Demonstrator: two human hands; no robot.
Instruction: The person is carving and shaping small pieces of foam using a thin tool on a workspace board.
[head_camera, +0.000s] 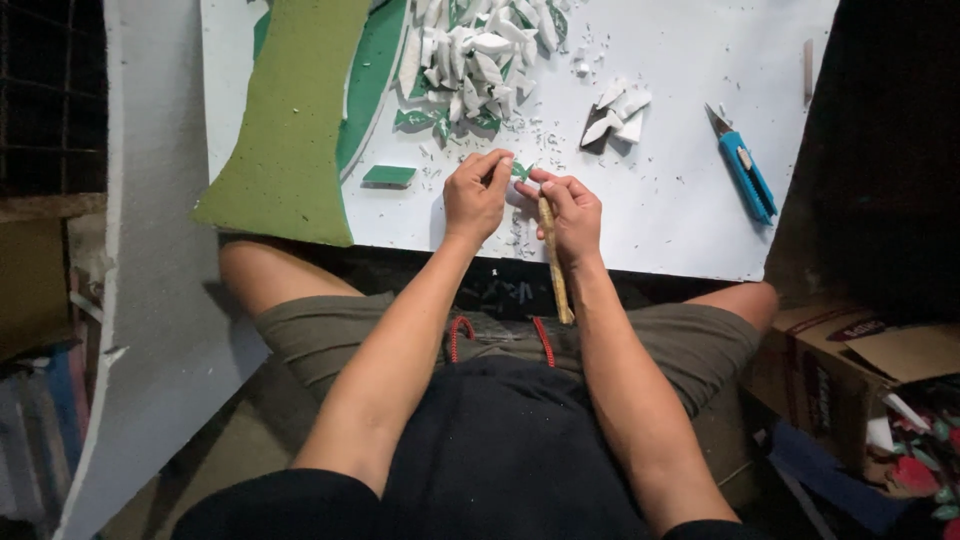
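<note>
White board (690, 210) forms the work surface, lying flat before a seated person whose knees pass beneath its near edge; its far and right margins are cut off by the frame. Green foam sheet (290, 130), long and curved, covers the board's left part and overhangs the near edge. Beyond the hands lies a large heap of white and green leaf-shaped offcuts (470, 60), with a smaller white cluster (615, 115) to its right and a small green rectangular block (388, 176) to its left. Blue utility knife (745, 170) rests well apart at the right. Cardboard box (850, 370) stands at the lower right, its contents dim. Left hand (475, 195) is curled, thumb and fingertips pinched on a small green-and-white foam piece (520, 172), which sits between the two hands, just above the board's near edge. Right hand (572, 215) is closed around a slender wooden-handled tool (553, 270), whose handle runs down toward the lap; its working end is hidden by the fingers, so the blade's contact with the piece cannot be made out.
</note>
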